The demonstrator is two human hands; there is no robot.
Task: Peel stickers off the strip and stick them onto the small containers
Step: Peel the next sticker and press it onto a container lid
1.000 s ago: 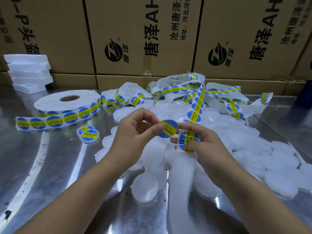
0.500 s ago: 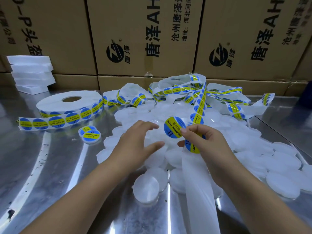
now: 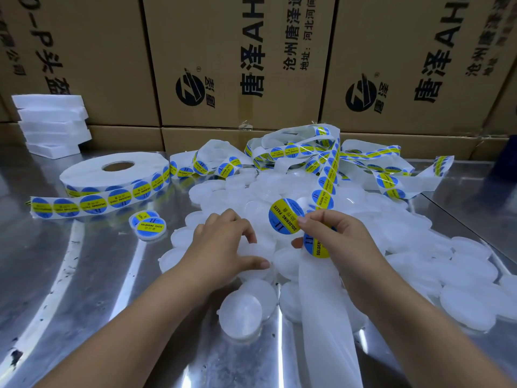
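Sticker (image 3: pixel 285 217) pinched R hand (image 3: pixel 344 242), container (image 3: pixel 253 252) L hand (image 3: pixel 221 247)

A: State the table (image 3: pixel 84 275) finish.
B: Bare metal, glossy, mirror-like, with dark scuffs.
A: And the stock?
B: The containers (image 3: pixel 240 315): translucent white plastic, smooth, frosted. The sticker (image 3: pixel 284 217): glossy printed film. The strip (image 3: pixel 324 317): smooth, translucent backing paper. The boxes (image 3: pixel 195 37): matt brown cardboard. The slabs (image 3: pixel 50 116): white, matt, foam-like.
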